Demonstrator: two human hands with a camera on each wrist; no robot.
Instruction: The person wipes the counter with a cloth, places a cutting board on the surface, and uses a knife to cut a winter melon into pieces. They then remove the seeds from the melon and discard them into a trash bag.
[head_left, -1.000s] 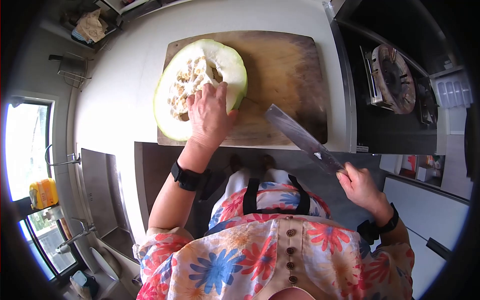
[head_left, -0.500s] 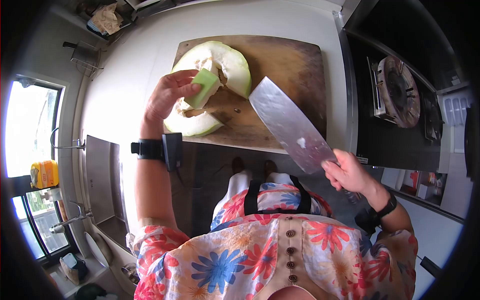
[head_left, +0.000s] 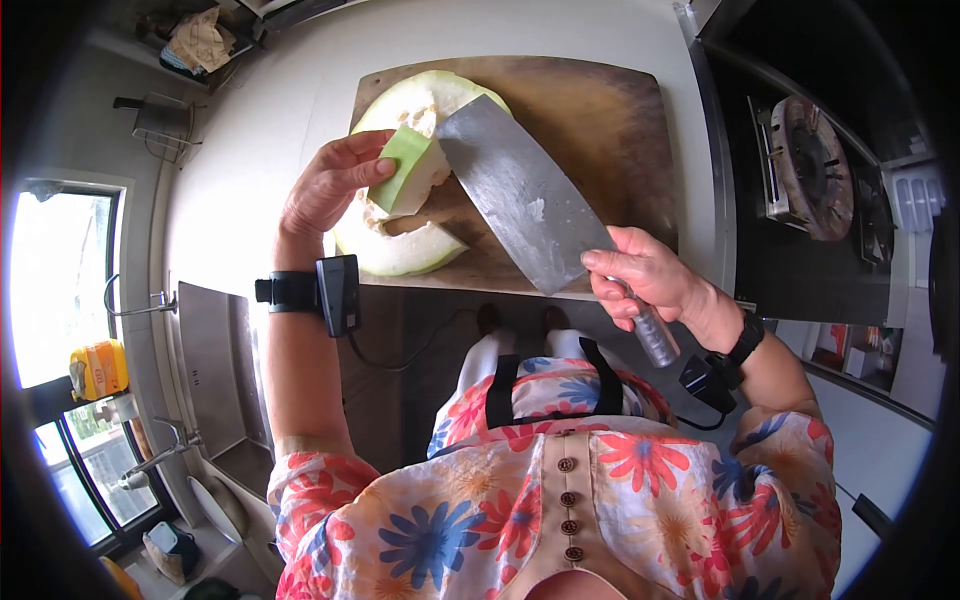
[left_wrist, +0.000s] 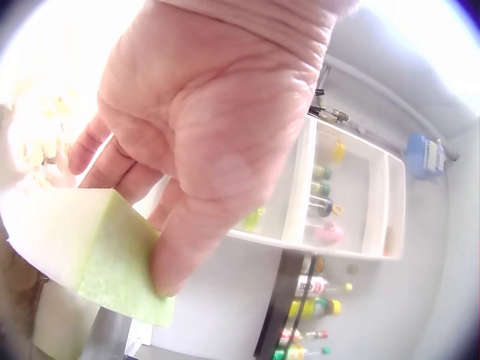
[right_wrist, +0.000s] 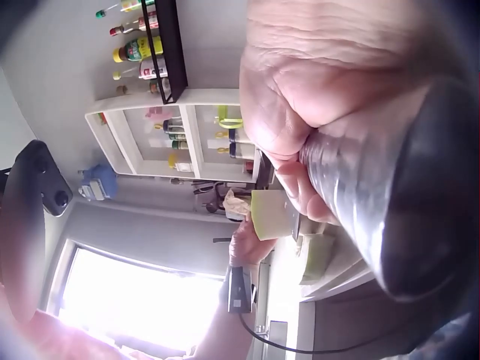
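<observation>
My left hand point(head_left: 328, 182) pinches a green-rinded melon piece point(head_left: 405, 172) between thumb and fingers, held up above the rest of the melon point(head_left: 404, 250). The left wrist view shows the thumb on the green rind of that piece point(left_wrist: 124, 262). In my right hand point(head_left: 650, 277) is the metal handle of a wide cleaver point(head_left: 525, 190); its blade's far end is beside the piece, over the melon and board. Whether blade and piece touch, I cannot tell. The right wrist view has the fingers curled round the handle point(right_wrist: 360, 195).
Under the melon lies a wooden cutting board point(head_left: 600, 130) on the white counter point(head_left: 250, 170). A gas burner point(head_left: 812, 168) is at the right. At the left are a sink point(head_left: 215, 360) and a window; shelves of bottles point(left_wrist: 315, 307) appear in the left wrist view.
The left hand went from lying on the melon to holding a piece up, leaving a gap in the ring. The cleaver rose and moved left, up to the piece.
</observation>
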